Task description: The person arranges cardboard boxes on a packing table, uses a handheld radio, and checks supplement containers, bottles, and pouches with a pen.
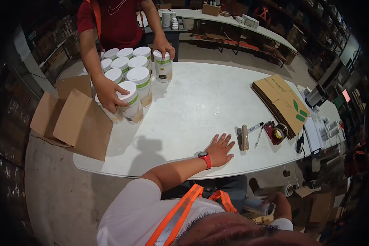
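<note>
— Where's the left hand (220, 151)?
— Flat on the table (192, 102), fingers spread, holding nothing, near the tan tool (244, 138).
— And the right hand (277, 199)?
— Past the table's near edge, blurred, at the roll (256, 206); I can't tell how far it's curled or whether it grips.
— Anyone else?
— A co-worker (115, 37) touches two tubs (163, 70).

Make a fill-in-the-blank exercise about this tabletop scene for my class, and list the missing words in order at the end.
1. The camera wearer's left hand rests with spread fingers on the white ____.
2. The dark-faced wristwatch has a ____ strap.
3. The flat brown cardboard stack bears leaf shapes printed in ____.
4. The white cylindrical tubs stand beside an open brown cardboard ____.

Missing words: table; red; green; box.
</note>
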Tool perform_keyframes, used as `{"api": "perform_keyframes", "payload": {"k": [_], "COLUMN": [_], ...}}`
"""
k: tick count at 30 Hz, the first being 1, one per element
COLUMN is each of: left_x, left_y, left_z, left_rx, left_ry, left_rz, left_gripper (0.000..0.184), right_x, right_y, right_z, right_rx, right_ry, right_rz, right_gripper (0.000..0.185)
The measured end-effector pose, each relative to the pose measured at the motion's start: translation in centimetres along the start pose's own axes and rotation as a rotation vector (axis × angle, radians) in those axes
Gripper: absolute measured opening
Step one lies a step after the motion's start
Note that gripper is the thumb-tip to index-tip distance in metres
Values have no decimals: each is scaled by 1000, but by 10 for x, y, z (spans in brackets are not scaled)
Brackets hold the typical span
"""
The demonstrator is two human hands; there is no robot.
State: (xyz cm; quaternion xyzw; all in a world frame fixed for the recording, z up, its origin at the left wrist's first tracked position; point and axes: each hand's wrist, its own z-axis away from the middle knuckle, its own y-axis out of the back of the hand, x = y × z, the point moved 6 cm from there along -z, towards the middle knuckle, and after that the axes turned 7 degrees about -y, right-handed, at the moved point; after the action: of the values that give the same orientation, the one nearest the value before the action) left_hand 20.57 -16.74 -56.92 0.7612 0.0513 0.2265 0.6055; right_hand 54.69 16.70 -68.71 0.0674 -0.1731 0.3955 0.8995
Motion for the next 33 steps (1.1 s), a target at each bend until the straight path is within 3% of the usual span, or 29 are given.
{"api": "perform_keyframes", "payload": {"k": [15, 17, 19, 21, 33], "left_x": [0, -1, 0, 0, 2], "left_y": [-5, -4, -3, -1, 3], "left_z": [-1, 0, 1, 0, -1], "left_rx": [-24, -36, -37, -33, 45], "left_ry": [-16, -7, -4, -9, -17], "left_rz": [24, 32, 28, 15, -30], "left_gripper": [68, 68, 68, 68, 66], "right_x": [-41, -41, -22, -24, -46], "right_y": [29, 9, -12, -23, 4], "right_z": [-3, 29, 0, -46, -112], "right_rx": [-11, -6, 9, 0, 260], "right_ry": [-59, -59, 3, 106, 187], "right_rz": [11, -84, -155, -154, -315], "right_gripper": [95, 114, 115, 111, 90]}}
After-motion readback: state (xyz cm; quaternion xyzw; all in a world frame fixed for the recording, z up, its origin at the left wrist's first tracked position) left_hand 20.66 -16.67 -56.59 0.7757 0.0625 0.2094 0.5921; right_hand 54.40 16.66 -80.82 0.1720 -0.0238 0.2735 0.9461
